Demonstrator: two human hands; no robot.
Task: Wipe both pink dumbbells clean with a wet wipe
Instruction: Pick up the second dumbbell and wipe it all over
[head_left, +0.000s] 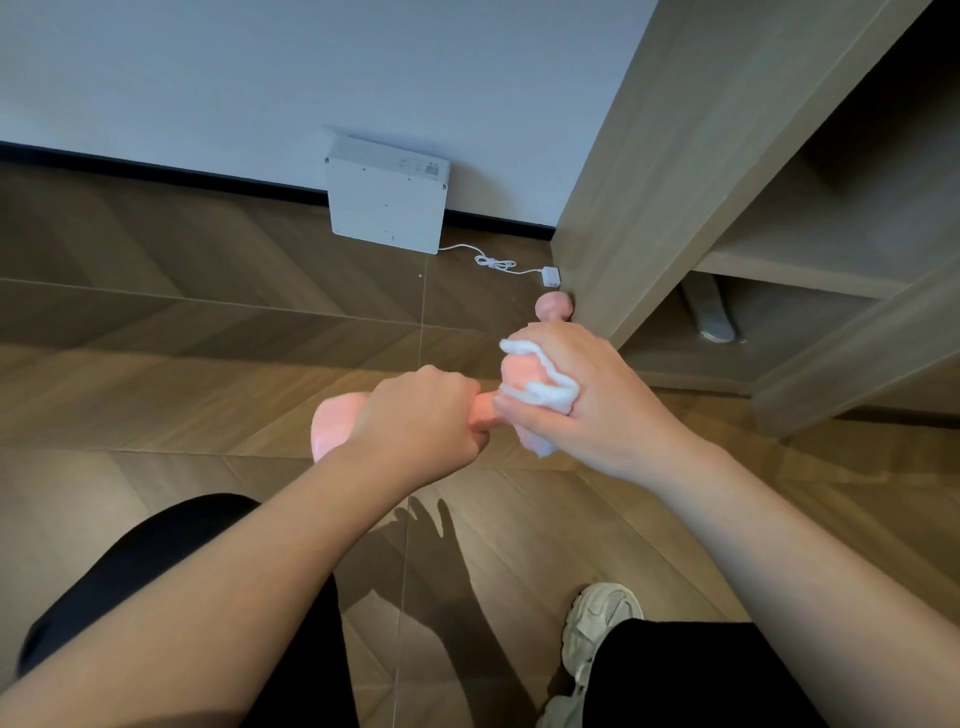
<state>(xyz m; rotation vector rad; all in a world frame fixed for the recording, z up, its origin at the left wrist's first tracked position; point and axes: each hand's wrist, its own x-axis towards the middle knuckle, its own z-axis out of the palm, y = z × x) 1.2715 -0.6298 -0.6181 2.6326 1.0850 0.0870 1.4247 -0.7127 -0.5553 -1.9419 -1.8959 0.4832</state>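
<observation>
Over the floor (156, 338), mid-air: one pink dumbbell being wiped, carried by the hands alone.
Held dumbbell (332, 431) is level; left hand (415, 415) has its fingers curled round the handle. The wet wipe (550, 389) is bunched on the far head, and the right hand (597, 410) has its fingers wrapped over it. Risks, my read: moisture creeping onto the handle lets the left grip slip, and the weight drops near the shoe (597, 629). The bunched wipe misses patches, and the handle under the left hand gets skipped. Second dumbbell (555, 307) lies on the floor just beside the cabinet (649, 182); it's easy to forget.
</observation>
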